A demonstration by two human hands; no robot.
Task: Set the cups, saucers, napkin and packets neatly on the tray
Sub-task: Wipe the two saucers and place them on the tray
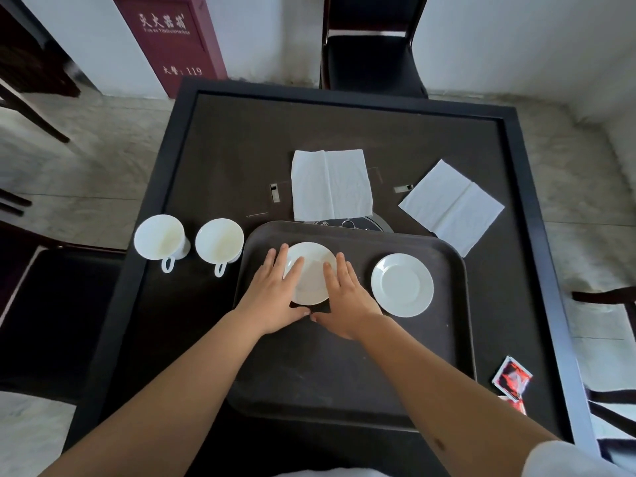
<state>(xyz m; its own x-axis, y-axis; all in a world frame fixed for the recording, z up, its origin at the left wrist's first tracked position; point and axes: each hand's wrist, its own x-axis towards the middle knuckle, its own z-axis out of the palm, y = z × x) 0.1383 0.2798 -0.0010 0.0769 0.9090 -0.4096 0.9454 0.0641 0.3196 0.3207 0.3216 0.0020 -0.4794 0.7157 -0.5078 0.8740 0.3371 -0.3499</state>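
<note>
A dark brown tray (351,380) lies on the black table in front of me. Two white saucers rest on its far half. My left hand (275,294) and my right hand (344,301) lie flat on either side of the left saucer (311,270), fingers spread over its rim, thumbs nearly touching. The right saucer (402,285) sits apart, untouched. Two white cups (159,237) (219,241) stand upright on the table left of the tray, handles toward me. Two white napkins (331,184) (451,206) lie beyond the tray. Red packets (511,378) lie near the table's right edge.
The table (499,287) has a raised black rim. A black chair (371,53) stands at the far side, another seat at the left and chair legs at the right. A round metal fitting (351,223) shows just behind the tray.
</note>
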